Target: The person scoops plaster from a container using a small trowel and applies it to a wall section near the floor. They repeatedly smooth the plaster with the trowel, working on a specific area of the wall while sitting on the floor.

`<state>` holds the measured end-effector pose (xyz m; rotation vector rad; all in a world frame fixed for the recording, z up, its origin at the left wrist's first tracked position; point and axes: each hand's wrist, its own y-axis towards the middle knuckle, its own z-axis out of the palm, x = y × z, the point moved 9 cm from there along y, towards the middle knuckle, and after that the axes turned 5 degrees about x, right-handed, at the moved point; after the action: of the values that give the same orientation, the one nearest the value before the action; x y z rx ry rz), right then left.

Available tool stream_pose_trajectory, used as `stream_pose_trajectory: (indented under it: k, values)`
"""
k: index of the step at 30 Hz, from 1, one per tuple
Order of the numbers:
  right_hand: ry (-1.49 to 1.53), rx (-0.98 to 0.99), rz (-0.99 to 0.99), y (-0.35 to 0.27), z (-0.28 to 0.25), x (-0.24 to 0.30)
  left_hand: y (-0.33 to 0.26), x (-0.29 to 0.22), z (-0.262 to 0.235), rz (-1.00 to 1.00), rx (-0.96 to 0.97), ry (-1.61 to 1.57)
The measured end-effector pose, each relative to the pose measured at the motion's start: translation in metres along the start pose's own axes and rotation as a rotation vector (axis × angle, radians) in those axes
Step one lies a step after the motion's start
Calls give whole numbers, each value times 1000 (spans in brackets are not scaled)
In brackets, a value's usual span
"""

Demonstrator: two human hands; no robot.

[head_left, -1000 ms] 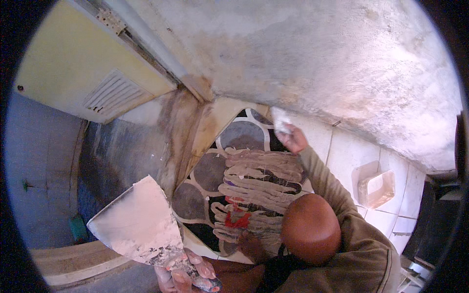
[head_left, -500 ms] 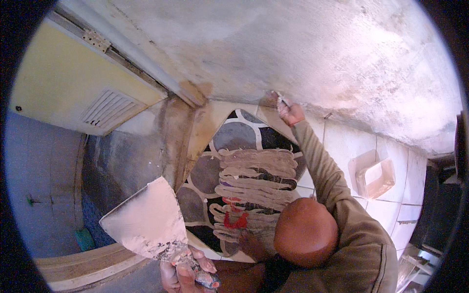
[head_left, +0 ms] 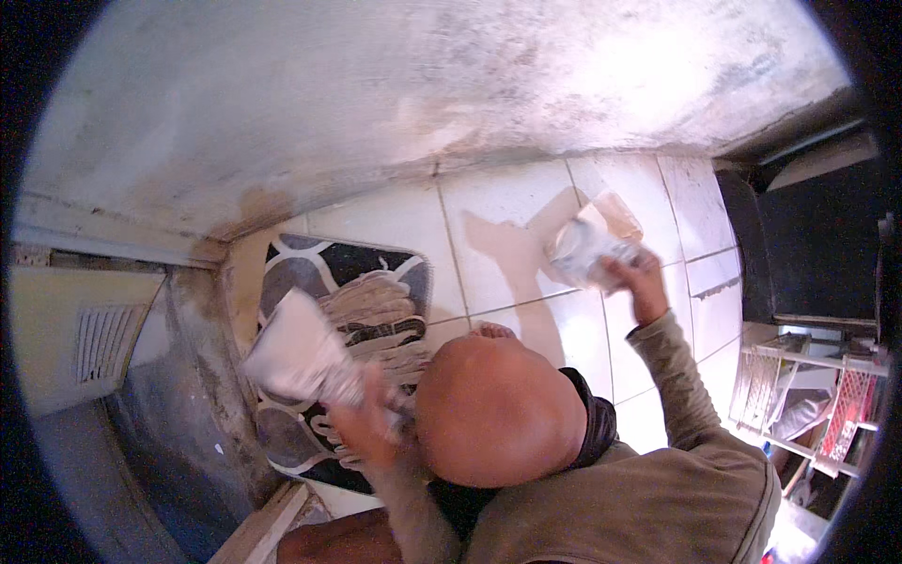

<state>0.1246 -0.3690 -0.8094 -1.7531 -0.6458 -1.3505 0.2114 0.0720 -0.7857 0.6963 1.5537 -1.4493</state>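
Note:
My left hand is closed round the handle of a wide putty knife. Pale filler coats its flared blade, which is held above the patterned mat. Over on the right, my right hand grips a second putty knife, smeared by motion. Its whitish blade overlaps a shallow plastic tub on the tiles, hiding most of the tub's inside. Whether blade and tub touch, I cannot tell.
A stained plaster wall rises ahead. Folded cloth lies on the black, grey and white mat. A yellowish vented door stands at left; dark furniture and a white rack are at right.
My view has swung to the right. My right hand has left the foot of the wall and come over the tub with its putty knife. My left hand still holds the coated putty knife.

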Motion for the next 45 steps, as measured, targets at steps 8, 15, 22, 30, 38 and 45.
stream_pose_trajectory:
  k: [8,15,22,30,38,45]
  values:
    - [-883,-52,-373,68,-84,15,57,117,253,86,741,129]
    - [-1236,15,-105,107,-59,-52,60,177,298,227,628,173]
    - [-1377,-50,50,142,-26,-78,76,200,305,266,586,309]
    - [-1418,109,-139,135,18,-103,62,197,305,-38,663,178]
    - [-1404,560,-104,91,47,-96,64,207,305,2,634,-34]
    - [-1443,114,-114,135,-16,-68,59,193,293,169,578,88]
